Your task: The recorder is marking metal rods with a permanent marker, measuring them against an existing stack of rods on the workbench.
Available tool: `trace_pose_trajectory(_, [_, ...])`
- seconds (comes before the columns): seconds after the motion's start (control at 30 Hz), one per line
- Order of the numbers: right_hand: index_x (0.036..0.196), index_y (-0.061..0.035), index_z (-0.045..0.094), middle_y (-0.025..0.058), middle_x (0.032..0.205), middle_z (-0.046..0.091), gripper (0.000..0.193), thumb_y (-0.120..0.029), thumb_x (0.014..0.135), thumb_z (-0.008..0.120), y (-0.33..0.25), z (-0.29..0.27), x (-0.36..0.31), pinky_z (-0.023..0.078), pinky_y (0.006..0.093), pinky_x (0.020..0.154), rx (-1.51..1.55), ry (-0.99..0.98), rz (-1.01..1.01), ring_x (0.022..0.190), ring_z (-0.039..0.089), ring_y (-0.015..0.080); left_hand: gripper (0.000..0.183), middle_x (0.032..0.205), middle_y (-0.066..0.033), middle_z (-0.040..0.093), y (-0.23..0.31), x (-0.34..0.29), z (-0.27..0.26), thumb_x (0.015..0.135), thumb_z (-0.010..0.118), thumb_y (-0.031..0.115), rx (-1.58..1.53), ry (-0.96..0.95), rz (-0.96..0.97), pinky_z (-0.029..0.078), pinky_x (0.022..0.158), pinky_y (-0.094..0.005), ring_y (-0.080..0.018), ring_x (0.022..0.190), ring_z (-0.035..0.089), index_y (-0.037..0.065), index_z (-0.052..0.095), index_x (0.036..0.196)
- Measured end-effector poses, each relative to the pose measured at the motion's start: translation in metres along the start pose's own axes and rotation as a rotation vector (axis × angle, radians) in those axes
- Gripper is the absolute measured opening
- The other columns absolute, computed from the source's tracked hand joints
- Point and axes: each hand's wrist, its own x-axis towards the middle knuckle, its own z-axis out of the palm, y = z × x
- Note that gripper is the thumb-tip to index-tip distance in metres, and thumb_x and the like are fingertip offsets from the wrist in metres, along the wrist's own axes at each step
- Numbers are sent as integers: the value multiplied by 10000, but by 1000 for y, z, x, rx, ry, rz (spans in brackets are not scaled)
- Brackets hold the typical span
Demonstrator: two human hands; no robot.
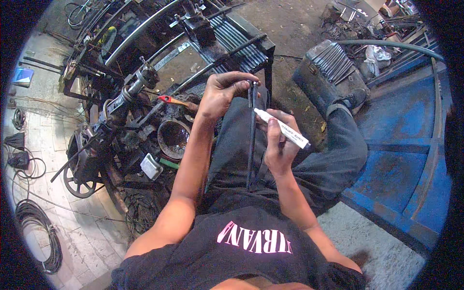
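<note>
The bare left forearm (193, 159) runs up and slightly rightward, the left hand (224, 92) pinching between thumb and fingers; lower in view, the right hand (282, 153) is curled, thumb against bent fingers, the bare right forearm (296, 198) slanting up and leftward

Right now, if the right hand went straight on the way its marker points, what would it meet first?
Probably the dark rod that the left hand holds; the white marker in the right hand points at it. Whether its tip touches is unclear.
</note>
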Motion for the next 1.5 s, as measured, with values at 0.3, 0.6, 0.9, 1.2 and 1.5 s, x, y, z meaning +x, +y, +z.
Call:
trace_pose_trajectory(0.3, [1007, 42, 636, 128, 879, 705, 135, -59, 934, 583, 3, 3, -3, 541, 279, 705, -75, -33, -49, 769, 689, 167, 151, 953, -87, 726, 1, -3, -2, 896, 632, -1, 4, 17, 22, 550, 812, -295, -157, 890, 676, -22, 723, 1014])
trace_pose_trajectory(0.6, [1191, 18, 502, 187, 1036, 654, 292, -220, 1029, 449, -2, 10, -3, 588, 331, 705, 394, 69, 353, 914, 698, 253, 164, 960, -114, 717, 0, -5, -4, 903, 609, -30, -75, 34, -2, 568, 804, -306, -178, 860, 691, -39, 709, 1032])
trace_pose_trajectory(0.9, [1280, -53, 416, 189, 1111, 596, 356, -325, 1053, 389, 22, 1, -5, 578, 470, 843, 761, 1, 406, 1043, 631, 298, 178, 892, -117, 723, 2, -14, -47, 897, 576, -47, 567, 442, 146, 553, 745, -315, -177, 817, 699, -12, 711, 1007])
trace_pose_trajectory(1.2, [1248, -20, 439, 214, 1125, 606, 336, -289, 1048, 420, 20, 2, -8, 573, 480, 865, 741, -1, 356, 1022, 644, 293, 189, 990, -183, 705, -49, -55, -93, 817, 689, 138, 1293, 282, -60, 518, 847, -402, -343, 942, 677, 32, 728, 969])
trace_pose_trajectory(1.5, [1188, 9, 525, 132, 1016, 645, 290, -225, 1017, 516, 3, 15, -15, 532, 264, 762, 583, 46, 303, 886, 635, 146, 227, 809, -98, 725, 11, -26, 3, 882, 689, 189, 453, 328, 4, 526, 665, -320, -178, 706, 676, 26, 730, 1034])
